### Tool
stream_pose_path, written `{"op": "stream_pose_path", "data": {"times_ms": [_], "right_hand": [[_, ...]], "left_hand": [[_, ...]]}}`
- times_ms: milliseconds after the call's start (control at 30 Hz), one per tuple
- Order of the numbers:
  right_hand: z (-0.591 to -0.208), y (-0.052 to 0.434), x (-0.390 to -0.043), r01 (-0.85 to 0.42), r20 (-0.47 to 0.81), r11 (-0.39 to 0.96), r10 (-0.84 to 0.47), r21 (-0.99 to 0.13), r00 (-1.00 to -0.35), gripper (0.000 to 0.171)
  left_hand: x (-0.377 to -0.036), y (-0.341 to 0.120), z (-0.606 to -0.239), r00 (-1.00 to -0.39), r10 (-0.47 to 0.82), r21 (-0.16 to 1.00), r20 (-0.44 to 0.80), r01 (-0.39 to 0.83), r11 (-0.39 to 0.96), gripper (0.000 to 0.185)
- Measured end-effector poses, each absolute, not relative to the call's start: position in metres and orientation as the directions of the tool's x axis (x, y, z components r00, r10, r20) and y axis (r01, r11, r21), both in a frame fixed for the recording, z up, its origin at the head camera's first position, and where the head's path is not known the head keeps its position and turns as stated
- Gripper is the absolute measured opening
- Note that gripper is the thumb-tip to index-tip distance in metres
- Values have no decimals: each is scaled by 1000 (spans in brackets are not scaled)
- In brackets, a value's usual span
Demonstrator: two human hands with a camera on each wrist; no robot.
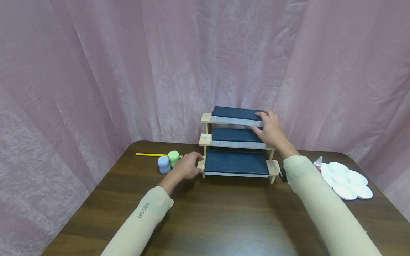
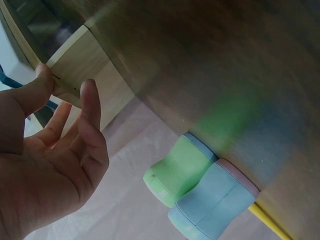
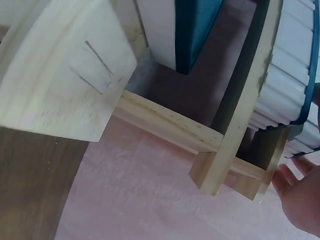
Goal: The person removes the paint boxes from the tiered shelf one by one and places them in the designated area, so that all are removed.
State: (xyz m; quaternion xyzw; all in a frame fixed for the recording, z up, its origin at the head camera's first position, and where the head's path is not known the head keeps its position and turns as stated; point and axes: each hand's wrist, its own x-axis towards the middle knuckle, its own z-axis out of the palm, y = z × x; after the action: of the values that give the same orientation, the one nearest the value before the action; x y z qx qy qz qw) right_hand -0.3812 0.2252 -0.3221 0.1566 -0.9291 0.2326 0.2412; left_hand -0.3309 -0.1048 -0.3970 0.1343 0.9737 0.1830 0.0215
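Observation:
A three-tier wooden stand (image 1: pixel 205 139) bears a flat dark-blue-topped box with white sides on each step. At the left end of its lowest step, my left hand (image 1: pixel 189 165) grips the board (image 2: pixel 90 75) between thumb and fingers. My right hand (image 1: pixel 270 129) holds the right end of the top box (image 1: pixel 237 113), fingers on its upper face and thumb at the front side. The middle box (image 1: pixel 238 135) and the bottom box (image 1: pixel 237 163) lie below it. In the right wrist view, my right hand (image 3: pixel 300 195) shows only partly, near the ribbed white side (image 3: pixel 282 70) of a box.
Left of the stand are a light green container (image 1: pixel 173 158), a blue container (image 1: pixel 164 165) and a yellow stick (image 1: pixel 150 154). A white flower-shaped palette (image 1: pixel 347 180) and a bottle with a pointed white cap (image 1: pixel 318 162) lie at the right. A pink curtain (image 1: pixel 179 71) hangs behind the table.

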Motion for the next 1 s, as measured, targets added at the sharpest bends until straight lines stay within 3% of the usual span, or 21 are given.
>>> {"op": "stream_pose_path", "data": {"times_ms": [567,1000], "right_hand": [[-322,227,-383,-390,470,736,-112,-553,-876,57],[-320,228,-380,-405,499,629,-30,-664,-866,55]], "left_hand": [[-333,-103,-398,-962,271,343,15,260,903,48],[-337,-105,-397,-959,282,352,20,271,896,49]]}}
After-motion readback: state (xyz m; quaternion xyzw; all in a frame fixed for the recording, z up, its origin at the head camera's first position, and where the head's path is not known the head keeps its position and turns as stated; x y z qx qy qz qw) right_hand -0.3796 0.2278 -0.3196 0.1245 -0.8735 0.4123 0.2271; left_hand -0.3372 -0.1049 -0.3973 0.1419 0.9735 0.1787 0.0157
